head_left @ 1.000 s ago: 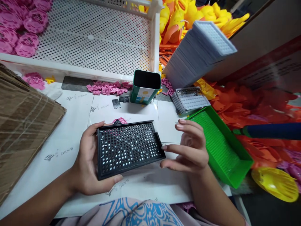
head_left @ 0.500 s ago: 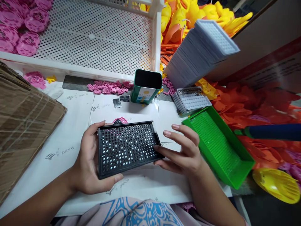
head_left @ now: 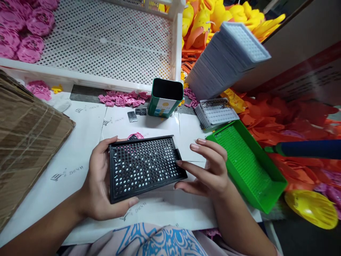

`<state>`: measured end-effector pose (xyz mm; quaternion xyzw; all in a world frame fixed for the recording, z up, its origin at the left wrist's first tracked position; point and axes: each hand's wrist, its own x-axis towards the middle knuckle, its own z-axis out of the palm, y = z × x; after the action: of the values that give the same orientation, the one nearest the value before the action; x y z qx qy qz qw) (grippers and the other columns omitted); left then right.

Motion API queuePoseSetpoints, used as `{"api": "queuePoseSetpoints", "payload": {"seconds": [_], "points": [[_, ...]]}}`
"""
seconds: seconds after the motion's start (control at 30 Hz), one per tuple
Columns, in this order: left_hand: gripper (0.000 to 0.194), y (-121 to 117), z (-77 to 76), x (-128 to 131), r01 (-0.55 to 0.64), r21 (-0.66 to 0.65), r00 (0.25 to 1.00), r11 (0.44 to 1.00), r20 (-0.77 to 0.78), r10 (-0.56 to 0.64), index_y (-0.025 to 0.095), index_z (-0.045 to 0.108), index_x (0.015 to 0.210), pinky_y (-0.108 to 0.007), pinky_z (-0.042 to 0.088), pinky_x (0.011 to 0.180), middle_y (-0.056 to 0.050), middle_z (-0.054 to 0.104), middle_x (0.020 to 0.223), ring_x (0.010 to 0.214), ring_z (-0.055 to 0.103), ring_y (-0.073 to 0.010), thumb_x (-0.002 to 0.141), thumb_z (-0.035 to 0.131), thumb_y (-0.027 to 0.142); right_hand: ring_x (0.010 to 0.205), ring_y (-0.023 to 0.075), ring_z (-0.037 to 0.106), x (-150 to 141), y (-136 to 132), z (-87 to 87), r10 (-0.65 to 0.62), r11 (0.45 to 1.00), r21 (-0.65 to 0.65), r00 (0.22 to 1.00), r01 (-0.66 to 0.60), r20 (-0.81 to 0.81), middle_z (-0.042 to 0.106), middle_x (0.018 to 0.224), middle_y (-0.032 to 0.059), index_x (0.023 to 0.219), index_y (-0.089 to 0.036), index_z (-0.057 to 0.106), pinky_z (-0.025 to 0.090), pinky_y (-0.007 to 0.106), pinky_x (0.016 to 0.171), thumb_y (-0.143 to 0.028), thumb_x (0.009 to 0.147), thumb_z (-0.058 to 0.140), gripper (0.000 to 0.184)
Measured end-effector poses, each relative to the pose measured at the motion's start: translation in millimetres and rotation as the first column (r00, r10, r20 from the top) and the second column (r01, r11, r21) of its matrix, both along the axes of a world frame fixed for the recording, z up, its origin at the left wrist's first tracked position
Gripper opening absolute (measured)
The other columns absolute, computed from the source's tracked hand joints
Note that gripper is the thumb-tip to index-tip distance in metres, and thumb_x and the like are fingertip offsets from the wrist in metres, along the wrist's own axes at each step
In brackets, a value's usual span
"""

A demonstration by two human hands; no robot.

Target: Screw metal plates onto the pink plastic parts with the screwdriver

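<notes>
My left hand (head_left: 99, 181) is closed around the left end of a black screw tray (head_left: 149, 165), with the thumb along its near edge. Rows of small holes cover the tray; many hold shiny screw heads, and a few screws lie loose along its left side. At the tray's right end is my right hand (head_left: 205, 169), fingers spread and slightly bent. Its index fingertip touches or nearly touches the right edge, and the thumb is by the near right corner. Behind the tray, a pink part (head_left: 135, 136) with a dark piece is partly hidden.
A green tin (head_left: 165, 103) stands behind the tray, near pink pieces (head_left: 124, 99) and small black parts (head_left: 132, 116). To the right are a green tray (head_left: 246, 163), stacked white trays (head_left: 226, 60) and a yellow scoop (head_left: 311, 209). A cardboard box (head_left: 32, 142) is left; a white crate (head_left: 106, 76) sits behind.
The black tray has shifted slightly left with my left hand. My right index fingertip has moved a little up, from over the holes to the tray's right edge.
</notes>
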<state>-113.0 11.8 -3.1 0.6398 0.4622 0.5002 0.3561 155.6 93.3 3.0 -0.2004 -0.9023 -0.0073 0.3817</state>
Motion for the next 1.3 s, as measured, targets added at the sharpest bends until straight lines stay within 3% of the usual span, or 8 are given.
{"api": "queuePoseSetpoints", "payload": {"seconds": [0.23,0.43,0.77,0.93,1.07,1.3], "points": [[0.102,1.2,0.3,1.7,-0.004,0.016,1.0,1.0,0.0,0.004,0.025,0.027,0.144,-0.049,0.05,0.097,-0.011,0.045,0.133,0.116,0.053,-0.0334,0.054,0.076,0.022,0.117,0.0313,0.046,-0.5,-0.4,1.6,0.026,1.0,0.007,0.998,-0.027,0.062,0.051,0.12,0.0137,0.095,-0.016,0.066,0.049,0.046,0.093,-0.05,0.076,0.068,0.038],[0.103,1.0,1.7,1.0,-0.037,-0.01,0.999,0.999,-0.015,0.037,0.029,0.031,0.142,-0.058,0.046,0.1,-0.01,0.047,0.133,0.118,0.051,-0.0386,0.05,0.076,0.02,0.122,0.0302,0.044,-2.8,-0.3,2.7,0.12,0.979,-0.178,0.99,-0.104,0.078,0.048,0.125,0.0159,0.099,-0.015,0.063,0.044,0.048,0.1,-0.053,0.081,0.059,0.042],[0.102,2.9,1.6,0.7,-0.011,0.038,0.998,0.999,-0.055,0.013,0.02,0.026,0.144,-0.051,0.044,0.099,-0.015,0.045,0.132,0.119,0.051,-0.0338,0.055,0.075,0.021,0.123,0.0291,0.04,-5.0,1.2,-1.0,0.21,0.884,-0.427,0.978,-0.188,0.004,0.046,0.127,0.0132,0.111,-0.017,0.06,0.038,0.048,0.105,-0.057,0.084,0.051,0.049],[0.1,2.8,2.0,1.1,-0.031,0.033,0.999,0.999,-0.037,0.033,0.025,0.028,0.143,-0.052,0.046,0.096,-0.014,0.046,0.131,0.116,0.052,-0.0349,0.054,0.076,0.023,0.125,0.0264,0.037,-7.7,1.2,0.3,0.23,0.888,-0.412,0.973,-0.203,0.015,0.045,0.125,0.0122,0.113,-0.016,0.06,0.03,0.044,0.111,-0.056,0.087,0.047,0.05],[0.101,3.2,1.6,1.0,-0.031,0.046,0.998,0.998,-0.055,0.034,0.022,0.027,0.143,-0.049,0.046,0.097,-0.013,0.046,0.128,0.115,0.052,-0.0326,0.055,0.076,0.024,0.124,0.0247,0.038,-10.2,0.5,2.4,0.245,0.898,-0.386,0.969,-0.21,0.041,0.046,0.125,0.0123,0.114,-0.016,0.06,0.028,0.044,0.112,-0.056,0.088,0.045,0.049],[0.101,3.2,1.4,0.7,-0.032,0.036,0.998,0.999,-0.044,0.034,0.022,0.027,0.143,-0.048,0.044,0.099,-0.013,0.045,0.131,0.117,0.05,-0.0307,0.055,0.075,0.024,0.129,0.0263,0.034,-8.9,-0.7,-0.6,0.26,0.866,-0.446,0.966,-0.227,0.012,0.04,0.132,0.0114,0.113,-0.021,0.062,0.026,0.047,0.112,-0.06,0.087,0.043,0.051]]}}
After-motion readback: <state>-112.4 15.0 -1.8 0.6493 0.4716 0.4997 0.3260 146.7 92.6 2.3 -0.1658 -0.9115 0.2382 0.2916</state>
